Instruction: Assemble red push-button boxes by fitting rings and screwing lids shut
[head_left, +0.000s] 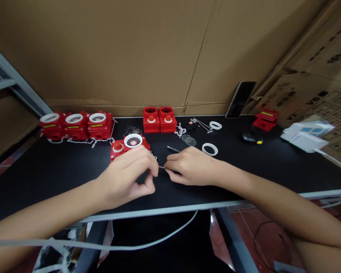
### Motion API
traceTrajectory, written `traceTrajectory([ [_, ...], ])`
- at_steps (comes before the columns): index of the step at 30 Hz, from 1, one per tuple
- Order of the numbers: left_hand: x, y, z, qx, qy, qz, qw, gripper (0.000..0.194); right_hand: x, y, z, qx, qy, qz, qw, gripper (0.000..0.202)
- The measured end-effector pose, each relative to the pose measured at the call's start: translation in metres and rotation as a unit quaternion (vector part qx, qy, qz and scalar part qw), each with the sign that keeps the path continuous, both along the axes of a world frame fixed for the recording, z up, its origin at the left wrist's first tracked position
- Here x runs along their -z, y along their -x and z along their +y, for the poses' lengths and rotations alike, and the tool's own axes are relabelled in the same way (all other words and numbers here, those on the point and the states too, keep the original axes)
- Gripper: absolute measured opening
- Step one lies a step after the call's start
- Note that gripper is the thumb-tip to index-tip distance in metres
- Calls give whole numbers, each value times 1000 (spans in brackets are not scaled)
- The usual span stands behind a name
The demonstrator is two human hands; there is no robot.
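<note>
My left hand [132, 172] is closed in a pinch in front of a red box [118, 151], partly covering it. This box has a red knob and a white ring around a dark round window. My right hand [191, 167] is also closed, its fingertips pinching a thin cord-like strand [161, 167]. That short pale strand runs taut to the left hand's fingertips; its exact kind is too small to make out. Just behind the right fingers lies a slim metal rod [173, 149]. Clear discs [190, 141] and a white ring [209, 149] rest beyond the right hand.
Three red boxes [75, 127] with white rings and cords stand at the left, two ringless ones [159, 121] at the back. Small hammer-like rods [203, 124], a phone [240, 99], a black object [251, 138], red parts [265, 119] and a white device [307, 136] sit rightward.
</note>
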State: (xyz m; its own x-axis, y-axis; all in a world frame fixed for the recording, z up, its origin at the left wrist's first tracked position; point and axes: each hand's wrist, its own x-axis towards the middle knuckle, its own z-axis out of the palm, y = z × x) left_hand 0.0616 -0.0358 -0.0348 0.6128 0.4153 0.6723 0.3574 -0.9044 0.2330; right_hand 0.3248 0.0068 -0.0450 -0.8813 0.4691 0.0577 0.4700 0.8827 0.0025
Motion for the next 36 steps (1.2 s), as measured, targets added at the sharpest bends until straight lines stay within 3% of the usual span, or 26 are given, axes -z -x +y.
traceTrajectory([
  [6,0,0,7,5,149,-96,984,18,7,-6,8,18,-40,46,998,29],
  [10,1,-1,9,13,217,-127,968,14,6,-6,7,21,26,167,985,28],
  [13,3,-1,10,18,235,-129,963,12,6,-2,4,-50,91,258,961,21],
  [16,5,-1,10,30,246,-126,960,12,8,3,1,-100,93,321,937,17],
  [20,9,-3,12,44,294,-140,944,12,6,4,-2,-78,138,395,905,11],
  [24,15,-4,16,67,362,-96,925,19,0,1,-4,-35,239,474,847,7],
  [29,16,-3,19,51,355,-70,931,13,-5,2,-4,7,330,562,759,18],
  [32,12,-1,19,37,342,-64,937,22,-6,2,-1,35,334,579,743,31],
  [36,8,1,18,34,307,-81,948,24,-4,1,8,62,322,580,745,33],
])
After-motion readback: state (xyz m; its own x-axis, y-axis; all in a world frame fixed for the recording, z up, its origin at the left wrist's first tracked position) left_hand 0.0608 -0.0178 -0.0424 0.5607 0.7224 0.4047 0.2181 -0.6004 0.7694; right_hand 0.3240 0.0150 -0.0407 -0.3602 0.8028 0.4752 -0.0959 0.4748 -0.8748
